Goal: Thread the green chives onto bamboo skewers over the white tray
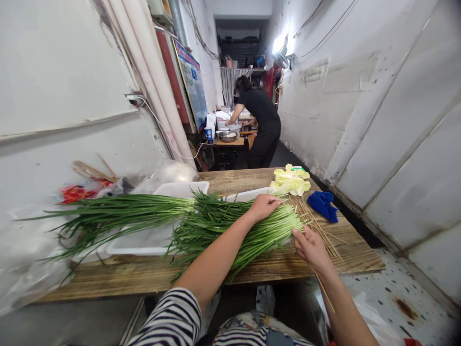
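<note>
A pile of garlic chives [230, 216] lies across the wooden table, its pale stem ends toward the right. My left hand [265, 207] reaches over the pile, fingers closed in a pinch on chives near the stem ends. At the lower right of those ends, my right hand [310, 247] is closed around a thin bamboo skewer [324, 293], which sticks out below the palm. Its thumb and fingertips meet at the tips of the stems. Several loose skewers [320, 226] lie just beyond that hand. A second bunch of chives [133, 211] rests over a white tray [144, 247] to the left.
Yellowish lettuce leaves [290, 182] and a blue cloth [323, 205] lie at the table's right end. Plastic bags [29, 245] crowd the left. Farther back, a person in black [261, 115] bends over another table with a metal bowl [226, 136]. White walls flank both sides.
</note>
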Action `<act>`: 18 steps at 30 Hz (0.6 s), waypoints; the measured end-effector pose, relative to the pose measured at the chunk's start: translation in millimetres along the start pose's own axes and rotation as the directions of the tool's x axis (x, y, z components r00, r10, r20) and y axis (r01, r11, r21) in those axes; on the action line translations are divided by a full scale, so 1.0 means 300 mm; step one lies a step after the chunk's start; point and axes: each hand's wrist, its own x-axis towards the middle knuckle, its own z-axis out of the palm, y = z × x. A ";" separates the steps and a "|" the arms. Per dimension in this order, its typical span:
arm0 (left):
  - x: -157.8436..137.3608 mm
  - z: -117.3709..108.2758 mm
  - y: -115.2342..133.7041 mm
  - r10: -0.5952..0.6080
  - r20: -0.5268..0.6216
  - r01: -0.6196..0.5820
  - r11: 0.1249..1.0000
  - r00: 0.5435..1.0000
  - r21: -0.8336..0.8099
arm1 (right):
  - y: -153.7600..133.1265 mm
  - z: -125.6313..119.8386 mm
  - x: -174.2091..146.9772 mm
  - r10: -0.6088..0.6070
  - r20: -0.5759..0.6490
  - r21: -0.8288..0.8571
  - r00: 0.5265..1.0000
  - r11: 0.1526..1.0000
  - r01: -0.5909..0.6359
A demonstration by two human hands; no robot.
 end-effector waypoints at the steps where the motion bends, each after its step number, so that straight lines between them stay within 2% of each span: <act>1: -0.001 0.001 0.001 -0.001 -0.003 0.001 1.000 1.000 0.000 | 0.000 0.000 0.000 -0.002 0.002 -0.001 1.000 1.000 0.002; 18: 0.002 0.006 -0.005 -0.017 -0.016 0.017 1.000 1.000 -0.009 | -0.007 0.001 -0.004 0.005 -0.004 -0.023 1.000 1.000 -0.005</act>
